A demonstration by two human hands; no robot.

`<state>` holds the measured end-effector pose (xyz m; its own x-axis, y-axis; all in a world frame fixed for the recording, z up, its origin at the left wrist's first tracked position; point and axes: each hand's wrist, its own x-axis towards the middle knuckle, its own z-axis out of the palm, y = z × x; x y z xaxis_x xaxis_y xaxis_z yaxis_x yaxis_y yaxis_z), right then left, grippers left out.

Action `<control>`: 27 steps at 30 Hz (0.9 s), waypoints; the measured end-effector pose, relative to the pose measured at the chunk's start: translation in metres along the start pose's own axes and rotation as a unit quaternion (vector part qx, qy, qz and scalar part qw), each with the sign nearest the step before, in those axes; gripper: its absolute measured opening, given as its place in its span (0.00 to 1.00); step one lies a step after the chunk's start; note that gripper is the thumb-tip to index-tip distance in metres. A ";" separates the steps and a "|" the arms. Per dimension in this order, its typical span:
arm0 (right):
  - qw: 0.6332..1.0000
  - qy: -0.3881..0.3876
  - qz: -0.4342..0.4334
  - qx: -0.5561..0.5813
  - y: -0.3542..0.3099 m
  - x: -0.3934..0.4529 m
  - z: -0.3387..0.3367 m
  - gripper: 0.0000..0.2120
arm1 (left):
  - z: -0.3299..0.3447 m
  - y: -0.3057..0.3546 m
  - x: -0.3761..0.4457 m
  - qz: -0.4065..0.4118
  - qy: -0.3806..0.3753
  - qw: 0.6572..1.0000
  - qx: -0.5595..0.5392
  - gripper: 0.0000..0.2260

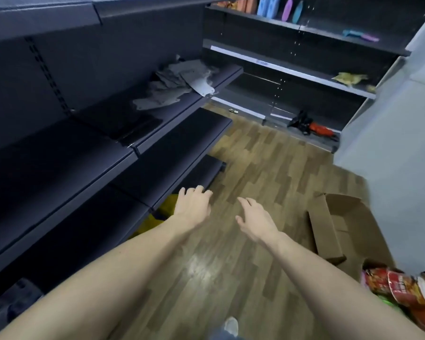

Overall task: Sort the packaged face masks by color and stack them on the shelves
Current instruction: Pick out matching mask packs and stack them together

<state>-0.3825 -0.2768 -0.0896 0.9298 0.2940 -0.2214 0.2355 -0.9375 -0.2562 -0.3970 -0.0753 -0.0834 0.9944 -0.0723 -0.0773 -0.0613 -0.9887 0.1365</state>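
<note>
My left hand [193, 204] and right hand [254, 222] reach out over the glossy wood-plank floor [255, 168], both empty, fingers loosely spread. The masks [172, 85], flat grey packets in crinkly film, lie in a loose overlapping heap on the far end of the dark matte shelf [142, 133] at left, long sides running roughly left-right. A brown cardboard box [334, 227] sits at right, partly cut off; their exact count is hard to make out.

Grey masks [172, 84], dark shelves [59, 153], wood-patterned floor [268, 168]

dark shelving [182, 128] lines a wood-plank floor [268, 168], grey wall [390, 133] right.
</note>
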 end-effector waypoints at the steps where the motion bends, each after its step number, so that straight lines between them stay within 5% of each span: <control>1: 1.000 -0.004 -0.011 -0.010 0.009 0.018 -0.010 0.29 | -0.005 0.004 0.015 -0.007 0.005 1.000 0.000 0.16; 8: 0.997 -0.012 -0.075 -0.007 0.015 0.136 -0.038 0.29 | -0.018 0.009 0.089 -0.039 0.003 0.999 -0.008 0.19; 16: 0.985 -0.019 -0.171 -0.012 -0.021 0.266 -0.053 0.29 | -0.036 -0.057 0.208 -0.114 0.054 0.992 0.004 0.21; 27: 0.957 0.094 -0.270 -0.051 -0.083 0.435 -0.126 0.28 | -0.077 -0.126 0.322 -0.222 0.103 0.970 -0.004 0.26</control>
<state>0.0378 -0.0942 -0.0464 0.6974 0.7107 0.0928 0.7130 -0.6748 -0.1903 -0.0621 0.0361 -0.0490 0.9191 0.3881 0.0686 0.3758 -0.9155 0.1436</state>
